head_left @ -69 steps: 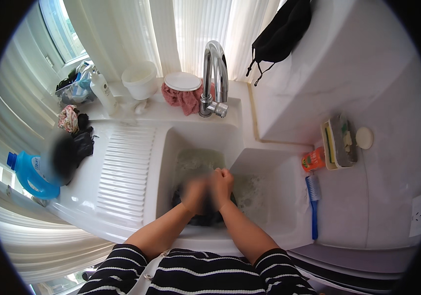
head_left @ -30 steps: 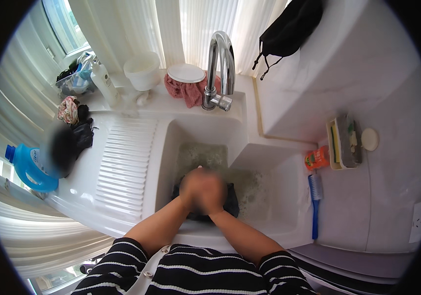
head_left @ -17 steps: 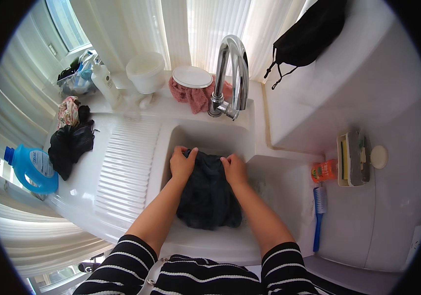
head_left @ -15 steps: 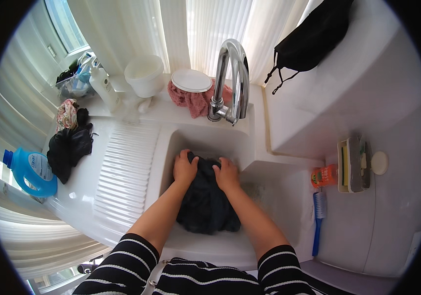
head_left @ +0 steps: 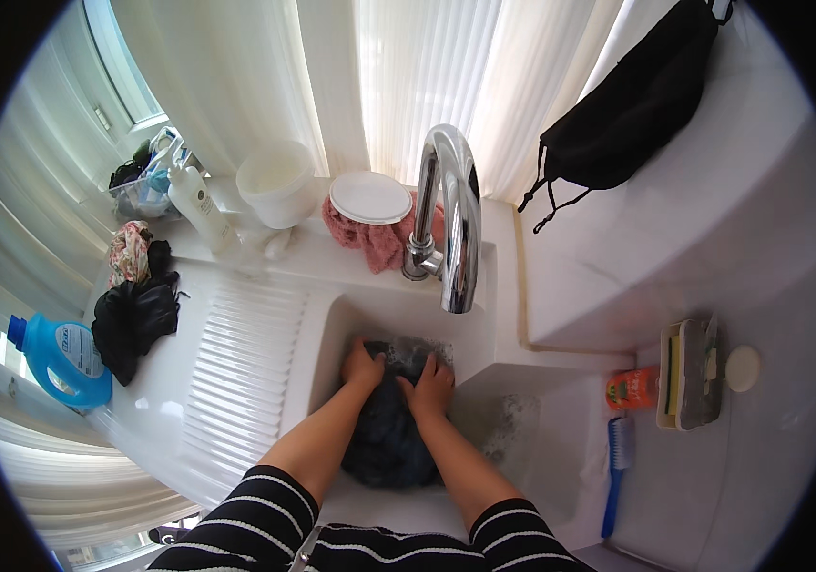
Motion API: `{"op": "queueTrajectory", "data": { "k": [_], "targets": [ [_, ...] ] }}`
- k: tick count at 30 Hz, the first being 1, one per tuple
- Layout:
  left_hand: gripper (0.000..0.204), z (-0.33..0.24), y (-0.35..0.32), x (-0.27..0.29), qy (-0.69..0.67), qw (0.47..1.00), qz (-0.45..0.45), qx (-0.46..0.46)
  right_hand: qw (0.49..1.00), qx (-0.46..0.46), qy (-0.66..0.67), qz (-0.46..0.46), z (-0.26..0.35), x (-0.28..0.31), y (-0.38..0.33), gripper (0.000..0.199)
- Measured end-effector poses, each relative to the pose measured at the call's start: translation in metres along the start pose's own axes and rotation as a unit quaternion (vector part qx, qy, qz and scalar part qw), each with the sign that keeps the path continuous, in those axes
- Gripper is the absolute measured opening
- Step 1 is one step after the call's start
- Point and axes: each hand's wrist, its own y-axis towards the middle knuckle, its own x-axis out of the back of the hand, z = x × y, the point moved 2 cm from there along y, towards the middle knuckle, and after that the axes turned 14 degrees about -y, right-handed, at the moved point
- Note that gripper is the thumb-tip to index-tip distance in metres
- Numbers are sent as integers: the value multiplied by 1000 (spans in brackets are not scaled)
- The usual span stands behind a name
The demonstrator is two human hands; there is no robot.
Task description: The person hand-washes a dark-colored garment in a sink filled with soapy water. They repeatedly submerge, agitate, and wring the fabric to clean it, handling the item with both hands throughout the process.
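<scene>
Presently both hands, left hand (head_left: pixel 362 365) and right hand (head_left: pixel 430 386), are gripping a dark garment (head_left: pixel 391 440) lying in the sink (head_left: pixel 332 315), pressing it toward the far wall. Beyond, the tap (head_left: pixel 453 214) is overhanging; a ribbed drainboard (head_left: pixel 236 372) is lying alongside.

Black-and-white striped sleeves, bare forearms

head view — straight down, close, sink (head_left: pixel 484 286)
</scene>
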Motion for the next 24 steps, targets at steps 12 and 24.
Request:
{"op": "queueTrajectory", "data": {
  "k": [12, 24],
  "targets": [
    [45, -84, -129, 77, -626, 741, 113, 215, 930, 202, 248, -180, 22, 164, -66, 34],
    [29, -31, -139, 53, -521, 844, 111, 67, 881, 156, 399, -201, 53, 130, -113, 25]
  ]
}}
